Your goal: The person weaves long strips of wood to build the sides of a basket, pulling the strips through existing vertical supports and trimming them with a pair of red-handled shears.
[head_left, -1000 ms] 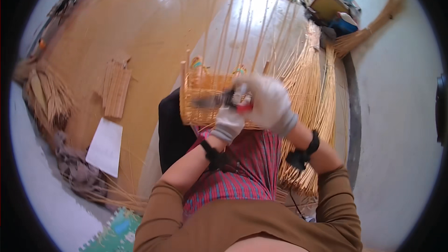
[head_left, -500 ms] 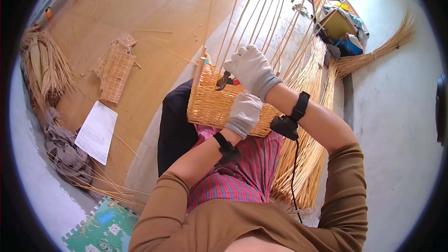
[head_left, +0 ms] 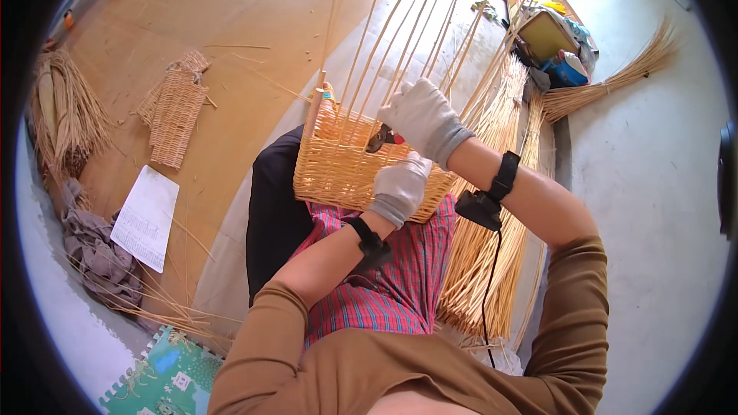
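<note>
A partly woven wicker basket (head_left: pixel 330 173) rests on my lap, its tall bare stakes rising from the far wall. My left hand (head_left: pixel 403 184), in a pale glove, is closed at the near wall of the basket; its fingertips are hidden. Above it and slightly to the right, my gloved right hand (head_left: pixel 425 117) makes a fist over the basket. Dark curved jaws and a bit of red handle, apparently pruning shears (head_left: pixel 379 139), stick out from below this fist, over the basket's inside. The handles are mostly covered by the hand.
Long wicker bundles (head_left: pixel 480 284) lie at my right, another bundle (head_left: pixel 615 84) leaning by the wall. Woven panels (head_left: pixel 178 119), a white sheet (head_left: pixel 146 219) and a grey cloth (head_left: pixel 100 250) are at left. A cluttered box (head_left: pixel 547 37) stands far right.
My right hand and the shears have moved slightly right, while the basket has shifted a little left in the view. The left hand keeps its place at the near wall.
</note>
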A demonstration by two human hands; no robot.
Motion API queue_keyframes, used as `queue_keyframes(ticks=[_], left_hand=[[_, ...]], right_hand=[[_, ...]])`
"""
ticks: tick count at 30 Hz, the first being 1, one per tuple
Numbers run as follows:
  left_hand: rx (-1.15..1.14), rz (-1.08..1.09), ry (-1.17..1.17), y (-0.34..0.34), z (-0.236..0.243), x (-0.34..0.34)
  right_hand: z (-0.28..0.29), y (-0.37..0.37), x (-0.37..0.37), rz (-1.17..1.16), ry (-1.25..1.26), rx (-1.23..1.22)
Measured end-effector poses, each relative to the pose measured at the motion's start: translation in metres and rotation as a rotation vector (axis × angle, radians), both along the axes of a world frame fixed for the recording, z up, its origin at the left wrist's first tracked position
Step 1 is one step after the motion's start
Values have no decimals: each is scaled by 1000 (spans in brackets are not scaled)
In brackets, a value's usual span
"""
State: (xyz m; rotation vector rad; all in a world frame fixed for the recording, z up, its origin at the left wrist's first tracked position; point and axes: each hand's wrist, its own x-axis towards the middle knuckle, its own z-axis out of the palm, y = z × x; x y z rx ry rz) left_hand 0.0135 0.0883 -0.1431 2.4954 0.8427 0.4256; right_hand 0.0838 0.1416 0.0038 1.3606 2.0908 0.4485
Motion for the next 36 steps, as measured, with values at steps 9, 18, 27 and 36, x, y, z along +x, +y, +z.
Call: queue_keyframes(ticks=[9,18,27,36], left_hand=[[-169,9,-74,-28,1,19],[-20,5,-232,-31,-14,42],[-248,-55,-128,-33,-24,73],[-26,-204,-143,-80,-5,83]], right_hand=[[12,-19,39,-13,-54,-5],[15,-30,51,-86,-14,-81],[-9,-45,66,-37,-79,-14],[3,-73,131,-31,0,2]])
